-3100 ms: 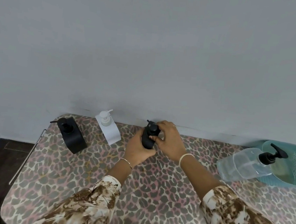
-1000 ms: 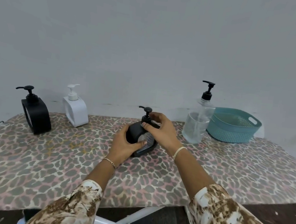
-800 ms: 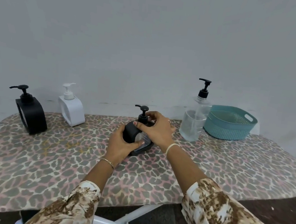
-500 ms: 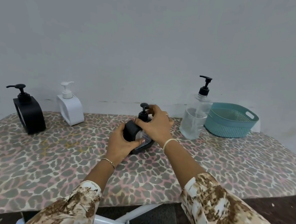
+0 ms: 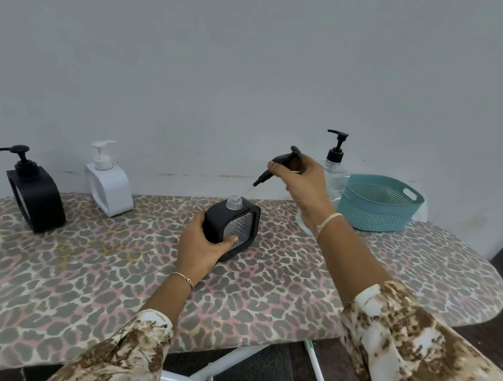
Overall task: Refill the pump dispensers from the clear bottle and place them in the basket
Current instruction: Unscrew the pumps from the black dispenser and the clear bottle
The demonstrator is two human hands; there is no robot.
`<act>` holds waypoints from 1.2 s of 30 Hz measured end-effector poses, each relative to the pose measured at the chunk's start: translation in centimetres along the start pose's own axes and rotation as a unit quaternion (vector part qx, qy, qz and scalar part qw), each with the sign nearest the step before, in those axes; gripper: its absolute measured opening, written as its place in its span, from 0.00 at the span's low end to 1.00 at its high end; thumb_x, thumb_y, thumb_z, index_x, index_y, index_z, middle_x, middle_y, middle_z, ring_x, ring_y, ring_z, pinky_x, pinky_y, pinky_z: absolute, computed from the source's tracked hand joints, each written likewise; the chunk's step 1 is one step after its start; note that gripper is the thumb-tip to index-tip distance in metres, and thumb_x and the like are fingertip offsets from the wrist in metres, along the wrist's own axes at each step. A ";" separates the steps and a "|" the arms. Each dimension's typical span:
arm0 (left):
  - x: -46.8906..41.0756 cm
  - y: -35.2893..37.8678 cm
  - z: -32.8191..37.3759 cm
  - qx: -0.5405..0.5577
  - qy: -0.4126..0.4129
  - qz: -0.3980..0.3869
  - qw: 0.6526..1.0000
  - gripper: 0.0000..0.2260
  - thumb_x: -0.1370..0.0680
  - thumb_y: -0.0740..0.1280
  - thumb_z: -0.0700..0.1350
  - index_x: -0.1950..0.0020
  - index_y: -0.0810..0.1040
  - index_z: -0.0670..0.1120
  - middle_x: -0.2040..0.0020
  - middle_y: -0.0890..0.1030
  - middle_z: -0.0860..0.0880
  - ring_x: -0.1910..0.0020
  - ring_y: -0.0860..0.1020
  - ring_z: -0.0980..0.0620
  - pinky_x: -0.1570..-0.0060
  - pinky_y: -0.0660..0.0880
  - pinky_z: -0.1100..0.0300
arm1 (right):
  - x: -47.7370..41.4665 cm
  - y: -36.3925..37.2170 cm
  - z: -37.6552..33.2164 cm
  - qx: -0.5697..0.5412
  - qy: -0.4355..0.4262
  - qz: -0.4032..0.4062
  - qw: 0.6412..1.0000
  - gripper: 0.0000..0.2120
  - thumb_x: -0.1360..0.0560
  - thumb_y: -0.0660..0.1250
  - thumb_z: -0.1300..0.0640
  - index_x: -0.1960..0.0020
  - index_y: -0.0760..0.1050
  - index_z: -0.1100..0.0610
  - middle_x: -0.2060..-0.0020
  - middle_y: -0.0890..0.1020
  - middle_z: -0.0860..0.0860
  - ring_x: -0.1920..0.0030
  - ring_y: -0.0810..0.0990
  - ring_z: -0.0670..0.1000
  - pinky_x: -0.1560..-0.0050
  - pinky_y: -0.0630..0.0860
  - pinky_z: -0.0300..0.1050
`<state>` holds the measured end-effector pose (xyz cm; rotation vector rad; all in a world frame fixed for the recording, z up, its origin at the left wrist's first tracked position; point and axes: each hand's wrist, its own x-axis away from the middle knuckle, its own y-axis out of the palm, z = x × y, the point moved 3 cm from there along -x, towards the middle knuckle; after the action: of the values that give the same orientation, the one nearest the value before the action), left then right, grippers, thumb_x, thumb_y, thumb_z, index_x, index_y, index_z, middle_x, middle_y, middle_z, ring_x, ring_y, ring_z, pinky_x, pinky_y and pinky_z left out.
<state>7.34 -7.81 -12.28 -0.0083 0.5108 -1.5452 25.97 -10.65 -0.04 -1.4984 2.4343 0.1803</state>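
Left hand (image 5: 199, 247): wrapped round dispenser (image 5: 231, 227), upright on board (image 5: 81, 265), neck uncapped. Right hand (image 5: 302, 184): raised above-right of dispenser, pinching pump (image 5: 277, 165), tilted, its tube just over the neck.

I see the left hand (image 5: 201, 249) gripping the uncapped black dispenser (image 5: 228, 219) on the leopard-print board (image 5: 81, 265), the right hand (image 5: 306, 186) holding its pump head (image 5: 280, 161) tilted above the neck, near the clear bottle (image 5: 336, 176) and teal basket (image 5: 378, 211).

A plain grey wall (image 5: 258, 51) backs a leopard-print ironing board (image 5: 79, 281) over dark floor (image 5: 502, 334).
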 end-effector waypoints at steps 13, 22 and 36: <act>1.3 0.6 0.6 -0.083 -0.006 0.060 0.995 0.21 0.34 0.77 0.46 0.49 0.68 0.52 0.55 0.77 0.54 0.56 0.78 0.50 0.58 0.79 0.54 | 3.3 -6.1 9.0 0.062 0.082 0.115 0.988 0.11 0.34 0.76 0.65 0.55 0.76 0.59 0.61 0.80 0.52 0.56 0.79 0.53 0.51 0.77 0.45; 1.3 0.5 0.6 -0.076 -0.005 0.057 0.995 0.22 0.35 0.78 0.47 0.46 0.72 0.49 0.52 0.80 0.52 0.54 0.79 0.51 0.59 0.76 0.59 | 5.4 -4.8 12.9 0.286 0.054 0.026 0.956 0.14 0.34 0.74 0.62 0.53 0.75 0.52 0.55 0.81 0.47 0.55 0.79 0.48 0.54 0.78 0.43; 1.2 -0.1 2.7 -0.042 -0.045 0.050 0.997 0.36 0.35 0.79 0.55 0.33 0.66 0.49 0.39 0.76 0.52 0.43 0.77 0.51 0.51 0.74 0.62 | 5.5 -4.7 12.3 0.322 0.016 0.014 0.947 0.25 0.35 0.77 0.50 0.41 0.74 0.53 0.45 0.77 0.48 0.42 0.74 0.48 0.40 0.71 0.43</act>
<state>8.02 -9.75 -10.19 -0.1145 0.4972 -1.4181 29.83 -14.44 -13.23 -1.1643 2.2123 -0.5835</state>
